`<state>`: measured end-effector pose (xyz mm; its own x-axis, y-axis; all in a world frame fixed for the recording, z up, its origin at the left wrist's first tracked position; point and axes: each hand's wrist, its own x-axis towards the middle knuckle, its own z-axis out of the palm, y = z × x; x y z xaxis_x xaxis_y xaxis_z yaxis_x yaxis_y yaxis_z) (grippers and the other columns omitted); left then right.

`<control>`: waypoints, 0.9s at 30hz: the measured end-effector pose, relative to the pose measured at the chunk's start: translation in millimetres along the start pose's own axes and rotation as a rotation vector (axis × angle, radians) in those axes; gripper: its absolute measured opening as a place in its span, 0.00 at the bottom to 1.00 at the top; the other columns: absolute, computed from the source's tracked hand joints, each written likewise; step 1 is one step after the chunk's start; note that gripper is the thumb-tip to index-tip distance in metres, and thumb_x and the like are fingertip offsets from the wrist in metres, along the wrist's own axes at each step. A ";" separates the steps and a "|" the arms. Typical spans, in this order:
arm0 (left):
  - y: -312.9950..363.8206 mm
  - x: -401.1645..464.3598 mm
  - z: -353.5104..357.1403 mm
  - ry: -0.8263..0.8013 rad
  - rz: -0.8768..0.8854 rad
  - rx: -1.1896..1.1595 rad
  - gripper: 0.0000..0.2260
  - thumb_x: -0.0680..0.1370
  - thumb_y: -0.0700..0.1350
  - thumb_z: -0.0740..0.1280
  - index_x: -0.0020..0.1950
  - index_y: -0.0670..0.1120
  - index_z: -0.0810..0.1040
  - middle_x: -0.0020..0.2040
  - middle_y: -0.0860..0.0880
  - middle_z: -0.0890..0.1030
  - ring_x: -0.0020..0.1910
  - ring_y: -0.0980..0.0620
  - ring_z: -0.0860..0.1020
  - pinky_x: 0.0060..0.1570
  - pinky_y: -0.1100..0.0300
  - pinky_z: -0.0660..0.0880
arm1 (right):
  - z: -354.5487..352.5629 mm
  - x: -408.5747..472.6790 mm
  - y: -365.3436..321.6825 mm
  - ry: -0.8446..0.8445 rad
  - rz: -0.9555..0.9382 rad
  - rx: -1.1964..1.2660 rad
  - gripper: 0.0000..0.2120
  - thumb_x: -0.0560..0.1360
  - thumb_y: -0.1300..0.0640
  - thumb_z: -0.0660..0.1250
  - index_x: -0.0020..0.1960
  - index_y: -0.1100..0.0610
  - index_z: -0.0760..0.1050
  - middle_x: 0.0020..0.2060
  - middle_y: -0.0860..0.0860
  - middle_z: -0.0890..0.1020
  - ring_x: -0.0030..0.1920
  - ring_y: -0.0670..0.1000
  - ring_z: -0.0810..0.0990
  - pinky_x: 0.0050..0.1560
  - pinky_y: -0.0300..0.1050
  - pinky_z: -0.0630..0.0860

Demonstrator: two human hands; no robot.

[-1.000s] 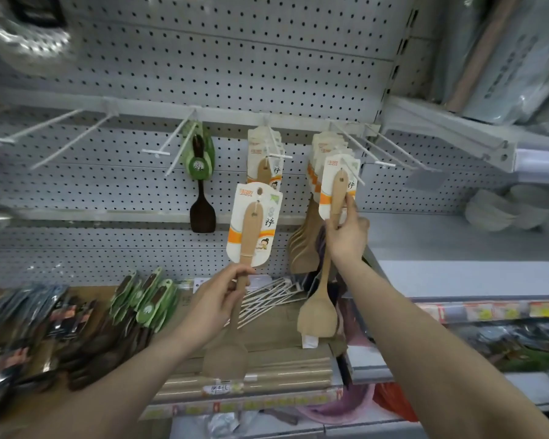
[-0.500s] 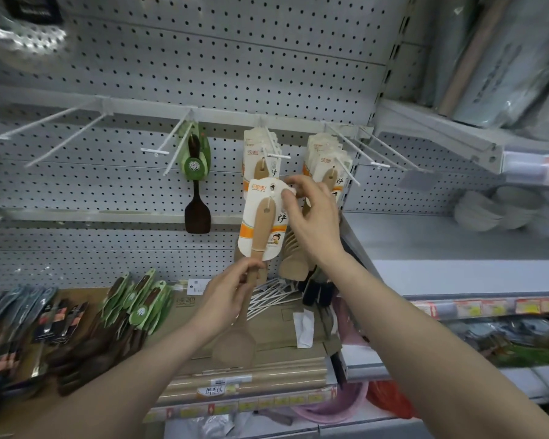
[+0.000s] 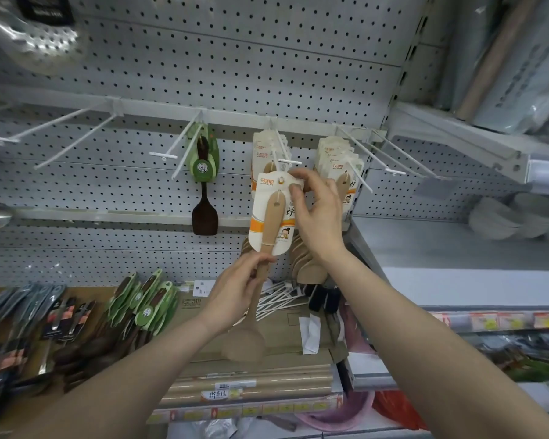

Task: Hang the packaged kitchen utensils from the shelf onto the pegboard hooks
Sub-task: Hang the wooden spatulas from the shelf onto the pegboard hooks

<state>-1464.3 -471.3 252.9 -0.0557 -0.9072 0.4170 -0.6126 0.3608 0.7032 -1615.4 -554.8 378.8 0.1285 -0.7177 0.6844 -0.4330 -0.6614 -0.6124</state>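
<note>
A wooden spatula (image 3: 268, 226) on a white and orange card is held upright in front of the pegboard (image 3: 235, 64). My left hand (image 3: 238, 289) grips its handle below the card. My right hand (image 3: 314, 210) pinches the card's top right corner, just under the tip of the middle hook (image 3: 287, 160). The card's hole sits slightly below that tip. More carded wooden spatulas hang on that hook (image 3: 262, 150) and on the hook to its right (image 3: 336, 160). A dark spatula with a green card (image 3: 204, 185) hangs to the left.
Bare white hooks (image 3: 45, 137) stick out at the left and right (image 3: 390, 163). On the shelf lie green-carded spatulas (image 3: 146, 305), dark packaged utensils (image 3: 23, 321), loose white hooks (image 3: 279, 299) and a cardboard box (image 3: 298, 331). White bowls (image 3: 514, 217) stand at the right.
My right hand left the spatula on the right hook and came across to the card of the spatula in my left hand. That spatula rose toward the middle hook.
</note>
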 end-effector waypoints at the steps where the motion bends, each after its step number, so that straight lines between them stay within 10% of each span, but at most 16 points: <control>1: -1.3 1.1 0.4 0.001 0.002 0.007 0.29 0.79 0.35 0.64 0.63 0.70 0.67 0.60 0.69 0.72 0.56 0.63 0.77 0.53 0.66 0.76 | 1.7 1.9 1.7 -0.002 -0.001 0.000 0.12 0.80 0.57 0.65 0.62 0.50 0.78 0.45 0.34 0.75 0.54 0.48 0.73 0.58 0.50 0.72; 9: -15.8 22.7 2.4 -0.087 -0.060 0.099 0.35 0.77 0.35 0.66 0.72 0.67 0.61 0.63 0.66 0.66 0.56 0.62 0.73 0.59 0.62 0.73 | 23.6 39.2 15.2 0.009 -0.034 -0.106 0.12 0.80 0.59 0.66 0.62 0.52 0.80 0.39 0.34 0.69 0.51 0.56 0.74 0.53 0.56 0.71; 14: -24.8 38.9 5.1 -0.124 -0.109 0.154 0.35 0.77 0.36 0.66 0.75 0.65 0.58 0.66 0.62 0.65 0.62 0.62 0.69 0.60 0.66 0.68 | 31.6 58.7 33.0 -0.079 -0.060 -0.188 0.15 0.80 0.59 0.65 0.66 0.51 0.78 0.52 0.49 0.83 0.53 0.54 0.72 0.53 0.52 0.66; 27: -25.7 28.1 -19.4 -0.149 -0.146 0.194 0.29 0.78 0.36 0.67 0.76 0.53 0.65 0.72 0.52 0.69 0.69 0.51 0.70 0.69 0.57 0.67 | 19.5 20.8 31.4 -0.136 -0.156 -0.554 0.20 0.80 0.57 0.65 0.71 0.56 0.71 0.60 0.59 0.76 0.61 0.61 0.73 0.60 0.60 0.71</control>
<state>-1434.9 -501.8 257.7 -0.0629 -0.9734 0.2201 -0.7611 0.1894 0.6203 -1608.9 -594.8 366.1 0.3257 -0.6665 0.6706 -0.7962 -0.5758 -0.1857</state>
